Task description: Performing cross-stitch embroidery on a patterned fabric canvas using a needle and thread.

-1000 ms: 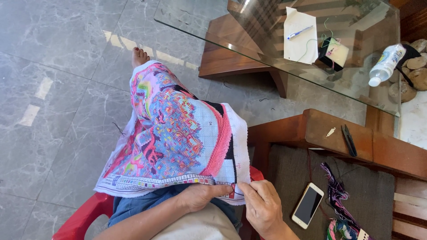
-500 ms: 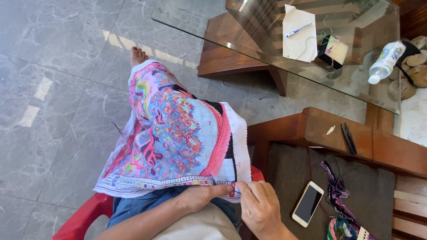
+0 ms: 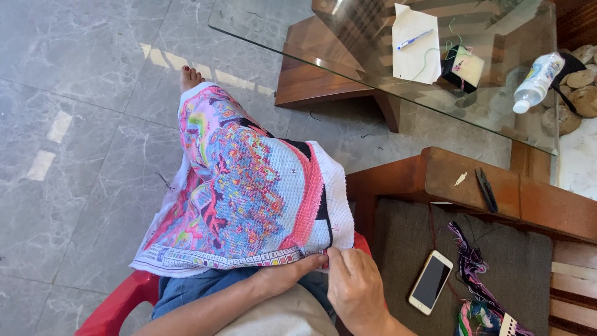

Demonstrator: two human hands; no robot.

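Observation:
A colourful cross-stitch cloth lies draped over my outstretched leg, and my bare foot shows past its far end. My left hand pinches the cloth's near edge from below, by the row of small colour squares. My right hand is right beside it, fingers closed on the same white edge near the cloth's right corner. The fingertips of both hands touch at the hem. Whether a needle is between the fingers I cannot tell.
I sit on a red plastic chair on a grey tiled floor. To the right, a wooden seat holds a smartphone, a bundle of coloured threads and small snips. A glass table ahead holds paper, a pen and a bottle.
My hands stay at the cloth's near edge; the right hand's fingers have closed in slightly toward the left hand. The cloth has not shifted.

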